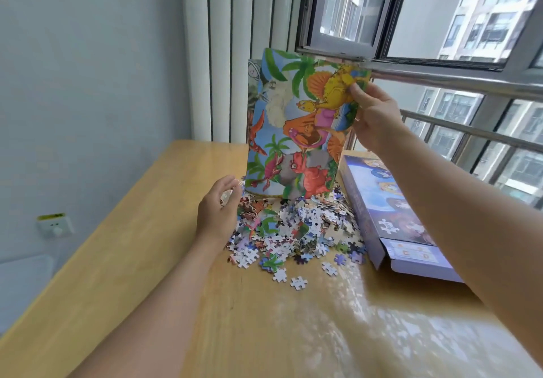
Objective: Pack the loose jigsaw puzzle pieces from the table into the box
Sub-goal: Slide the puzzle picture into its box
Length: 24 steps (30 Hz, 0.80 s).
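The packing itself looks barely begun: the puzzle pieces point(296, 230) lie in 1 heap on the tabletop point(147, 230), with a few strays nearer the person, and none can be seen inside the box point(390, 216), which lies flat just to the right of the heap with its near end flap open. The right hand point(373, 119) holds a picture sheet point(293, 130) printed with dinosaurs upright above the far side of the heap, its grip a pinch of thumb and fingers on the sheet's upper right edge; the sheet's bottom edge sits at or just over the pieces, and whether it touches them cannot be told. A 2nd sheet or card seems to stand just behind it, showing at the upper left corner. The left hand point(219, 210) is at the left edge of the heap with its fingers curled inward, and something pale shows inside that grip, possibly a few pieces or a bit of clear wrapping, too blurred to name. The step in hand appears to be clearing the sheet away from the pile. The next move likely calls for putting the sheet aside or sliding it into the box, then gathering pieces by the handful toward the open flap, taking care that the strays near the front edge are not swept off.
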{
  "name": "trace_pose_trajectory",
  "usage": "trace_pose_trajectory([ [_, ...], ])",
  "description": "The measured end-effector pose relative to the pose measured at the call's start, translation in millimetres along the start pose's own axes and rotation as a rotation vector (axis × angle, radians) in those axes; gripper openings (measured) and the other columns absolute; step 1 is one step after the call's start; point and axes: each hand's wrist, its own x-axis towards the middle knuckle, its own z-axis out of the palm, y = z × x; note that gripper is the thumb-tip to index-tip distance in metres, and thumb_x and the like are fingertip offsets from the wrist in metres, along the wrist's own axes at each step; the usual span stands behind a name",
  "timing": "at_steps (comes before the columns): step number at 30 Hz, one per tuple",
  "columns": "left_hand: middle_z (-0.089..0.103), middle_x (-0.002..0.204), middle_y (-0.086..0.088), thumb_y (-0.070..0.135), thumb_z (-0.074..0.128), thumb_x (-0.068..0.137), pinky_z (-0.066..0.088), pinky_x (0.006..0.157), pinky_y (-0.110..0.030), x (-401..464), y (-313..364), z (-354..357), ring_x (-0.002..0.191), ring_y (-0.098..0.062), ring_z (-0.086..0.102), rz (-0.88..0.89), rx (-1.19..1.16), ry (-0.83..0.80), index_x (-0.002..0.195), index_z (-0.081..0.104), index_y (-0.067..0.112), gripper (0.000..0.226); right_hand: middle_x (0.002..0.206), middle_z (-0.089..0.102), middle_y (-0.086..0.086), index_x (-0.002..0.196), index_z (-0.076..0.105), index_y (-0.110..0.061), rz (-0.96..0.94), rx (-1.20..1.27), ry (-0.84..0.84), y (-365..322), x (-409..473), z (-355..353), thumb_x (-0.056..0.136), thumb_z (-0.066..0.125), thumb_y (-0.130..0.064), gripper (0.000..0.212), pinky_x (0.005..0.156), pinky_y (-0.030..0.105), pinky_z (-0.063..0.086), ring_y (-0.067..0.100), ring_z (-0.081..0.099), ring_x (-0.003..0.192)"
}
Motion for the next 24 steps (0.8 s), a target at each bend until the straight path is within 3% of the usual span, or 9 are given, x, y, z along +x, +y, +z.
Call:
trace_pose_trajectory([
  [2, 0.058, 0.129, 0.016, 0.038, 0.053, 0.101, 0.036, 0.091, -0.007, -0.4, 0.8, -0.3, 0.117, 0.003, 0.051, 0.009, -0.027, -0.005, 0.135, 0.056, 0.025, 0.037, 0.127, 0.062, 0.03, 0.122, 0.059, 0.003, -0.008, 0.002, 0.002, -3.7, -2.6, 3.6, 0.097, 0.06, -0.002, 0.025, 0.098, 0.055, 0.053, 0.034, 0.065, 0.104],
  [7, 0.061, 0.129, 0.013, 0.034, 0.053, 0.101, 0.044, 0.106, -0.03, -1.0, 3.1, 0.1, 0.122, -0.002, 0.054, 0.024, -0.082, 0.005, 0.137, 0.056, 0.024, 0.037, 0.134, 0.059, 0.028, 0.126, 0.057, 0.0, -0.023, 0.038, 0.006, -16.6, -6.3, 8.2, 0.102, 0.053, -0.004, 0.025, 0.102, 0.056, 0.05, 0.034, 0.063, 0.11],
  [13, 0.054, 0.136, 0.013, 0.04, 0.065, 0.093, 0.036, 0.108, -0.027, 1.9, 5.6, 1.9, 0.13, -0.001, 0.046, 0.014, -0.135, 0.04, 0.143, 0.045, 0.028, 0.056, 0.124, 0.066, 0.021, 0.121, 0.061, -0.005, -0.005, 0.049, 0.025, -19.6, -7.9, 14.6, 0.103, 0.051, -0.004, 0.021, 0.1, 0.053, 0.053, 0.031, 0.066, 0.105],
  [16, 0.063, 0.126, 0.011, 0.03, 0.073, 0.088, 0.044, 0.102, -0.026, 2.2, 12.6, 3.4, 0.121, -0.004, 0.057, -0.007, -0.259, 0.009, 0.135, 0.05, 0.028, 0.053, 0.126, 0.064, 0.024, 0.121, 0.06, -0.007, 0.073, 0.119, 0.104, -10.9, -4.7, 13.7, 0.102, 0.051, -0.002, 0.021, 0.099, 0.053, 0.053, 0.035, 0.066, 0.109],
  [18, 0.072, 0.11, 0.01, 0.02, 0.077, 0.086, 0.052, 0.088, -0.021, 3.4, 15.5, 4.4, 0.105, -0.007, 0.067, 0.017, -0.311, -0.027, 0.119, 0.06, 0.03, 0.038, 0.12, 0.065, 0.019, 0.119, 0.056, -0.01, 0.155, 0.11, 0.17, -3.6, -2.3, 10.2, 0.103, 0.05, -0.005, 0.018, 0.074, 0.038, 0.063, 0.028, 0.068, 0.094],
  [20, 0.076, 0.097, 0.005, 0.013, 0.076, 0.086, 0.059, 0.078, -0.028, 5.6, 17.5, 5.8, 0.09, -0.017, 0.072, 0.007, -0.343, -0.039, 0.103, 0.069, 0.024, 0.022, 0.101, 0.063, 0.009, 0.113, 0.052, -0.015, 0.221, 0.06, 0.211, 6.6, 0.3, 5.2, 0.105, 0.049, -0.01, 0.01, 0.039, 0.02, 0.048, 0.015, 0.065, 0.069],
  [21, 0.076, 0.094, 0.002, 0.011, 0.074, 0.087, 0.06, 0.073, -0.031, 5.6, 18.4, 6.8, 0.085, -0.021, 0.073, -0.024, -0.376, -0.04, 0.099, 0.071, 0.022, 0.017, 0.093, 0.06, 0.006, 0.109, 0.051, -0.016, 0.242, 0.053, 0.228, 11.6, 1.9, 1.3, 0.105, 0.049, -0.011, 0.006, 0.035, 0.018, 0.044, 0.012, 0.062, 0.062],
  [22, 0.077, 0.093, 0.0, 0.009, 0.071, 0.089, 0.061, 0.069, -0.033, 5.3, 19.6, 7.2, 0.082, -0.023, 0.074, -0.061, -0.423, -0.037, 0.095, 0.073, 0.023, 0.015, 0.089, 0.059, 0.004, 0.104, 0.052, -0.016, 0.255, 0.053, 0.245, 15.5, 2.2, -2.3, 0.106, 0.049, -0.011, 0.006, 0.042, 0.02, 0.05, 0.012, 0.061, 0.063],
  [24, 0.077, 0.092, 0.0, 0.007, 0.067, 0.092, 0.06, 0.063, -0.031, 4.7, 21.9, 6.2, 0.079, -0.022, 0.074, -0.126, -0.528, -0.031, 0.088, 0.077, 0.027, 0.023, 0.098, 0.065, 0.008, 0.105, 0.057, -0.012, 0.25, 0.038, 0.272, 22.0, 3.5, -10.4, 0.105, 0.048, -0.009, 0.009, 0.083, 0.035, 0.06, 0.019, 0.066, 0.082],
])
